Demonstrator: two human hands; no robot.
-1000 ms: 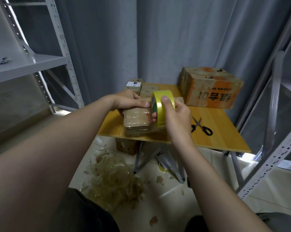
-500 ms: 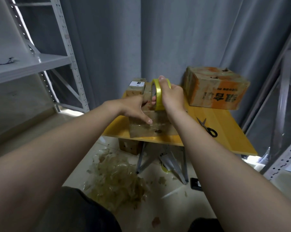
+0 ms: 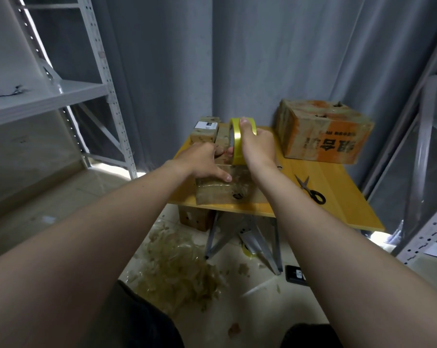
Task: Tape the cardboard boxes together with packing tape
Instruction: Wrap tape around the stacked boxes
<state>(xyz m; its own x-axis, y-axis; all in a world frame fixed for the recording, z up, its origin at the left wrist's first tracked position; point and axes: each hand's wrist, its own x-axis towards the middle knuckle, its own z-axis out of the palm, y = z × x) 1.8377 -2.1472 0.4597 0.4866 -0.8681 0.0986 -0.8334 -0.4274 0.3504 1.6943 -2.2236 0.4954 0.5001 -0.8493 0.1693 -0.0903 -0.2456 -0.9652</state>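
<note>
The right hand [image 3: 256,146] grips the yellow tape roll [image 3: 238,139], thumb over its top rim. The roll stands on edge above the far part of the near cardboard box [image 3: 220,190]. The left hand [image 3: 202,160] lies flat on that box's top, fingers extended and pressing down; its fingertips are partly hidden behind the roll. Whether a strip is already drawn out cannot be seen.

The box sits at the front edge of the table [image 3: 342,204], with smaller boxes [image 3: 206,133] just behind it. To do this step well, the tape should probably run taut, low and straight across the join, with the flat hand following to smooth it down. That hand should bear down firmly, because a pull toward the person could slide the box off the edge.

There is open table to the right, past the scissors [image 3: 310,190]. The large printed box [image 3: 320,131] closes the far right corner. The curtain [image 3: 237,59] hangs close behind the small boxes, so forward travel is short. The shelf frame [image 3: 107,96] stands well apart on the left.
</note>
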